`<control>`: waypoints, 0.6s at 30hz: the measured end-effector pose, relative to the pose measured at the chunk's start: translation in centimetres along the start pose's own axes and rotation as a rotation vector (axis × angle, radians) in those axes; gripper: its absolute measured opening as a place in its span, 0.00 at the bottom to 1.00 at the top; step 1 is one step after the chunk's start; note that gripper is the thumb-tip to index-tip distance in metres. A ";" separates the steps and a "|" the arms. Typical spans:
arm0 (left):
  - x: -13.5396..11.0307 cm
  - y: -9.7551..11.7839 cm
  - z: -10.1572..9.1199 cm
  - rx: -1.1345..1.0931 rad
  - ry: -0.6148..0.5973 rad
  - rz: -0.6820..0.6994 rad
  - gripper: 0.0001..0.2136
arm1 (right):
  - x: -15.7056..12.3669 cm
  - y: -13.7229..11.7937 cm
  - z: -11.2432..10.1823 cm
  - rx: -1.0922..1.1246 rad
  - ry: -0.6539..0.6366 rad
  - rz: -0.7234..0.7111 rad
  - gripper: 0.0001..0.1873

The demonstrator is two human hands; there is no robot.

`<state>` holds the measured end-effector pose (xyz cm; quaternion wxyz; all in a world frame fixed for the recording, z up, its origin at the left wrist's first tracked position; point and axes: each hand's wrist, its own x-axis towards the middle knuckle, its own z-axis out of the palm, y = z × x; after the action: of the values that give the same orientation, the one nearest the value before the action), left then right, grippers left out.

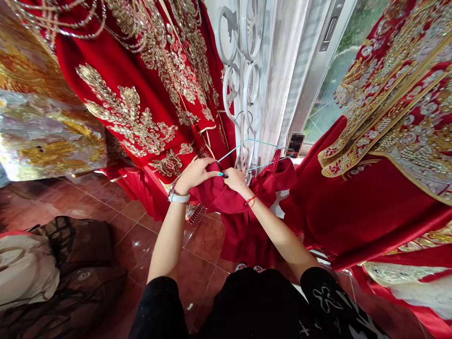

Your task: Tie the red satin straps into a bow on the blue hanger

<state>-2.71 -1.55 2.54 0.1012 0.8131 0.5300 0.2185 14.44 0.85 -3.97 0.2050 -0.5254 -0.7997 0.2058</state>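
Observation:
A plain dark-red dress (247, 235) hangs in front of me from a thin light-blue wire hanger (231, 149). My left hand (198, 175), with a white-strapped watch at the wrist, is closed on the dress's upper left edge, beside the hanger's end. Close to it, my right hand (236, 180) pinches the same upper edge. A small dark thing shows between the two thumbs, too small to name. The fingers behind the cloth are partly hidden. On the right half of the hanger, a red strap (276, 161) loops over the wire.
Red garments with gold embroidery (130, 113) hang at left, and a beaded red one (399, 103) at right. Behind the hanger stands a white scrolled metal grille (243, 61) beside a window frame. Dark bags (84, 263) lie on the red tiled floor (201, 240).

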 end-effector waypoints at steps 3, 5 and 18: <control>0.2 0.6 1.1 0.028 0.021 -0.034 0.23 | 0.6 0.4 -0.1 -0.009 -0.013 0.008 0.10; -0.2 0.5 2.2 -0.027 0.094 -0.078 0.23 | 0.9 0.8 -0.3 0.015 -0.027 -0.014 0.09; -0.7 -0.5 3.5 -0.190 0.279 -0.027 0.22 | -4.9 11.5 -4.9 0.825 0.733 -0.101 0.12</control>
<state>-1.73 -1.71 -0.96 0.1062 0.7545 0.5267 0.3770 27.62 1.05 -6.72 0.6682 -0.3998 -0.5535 0.2955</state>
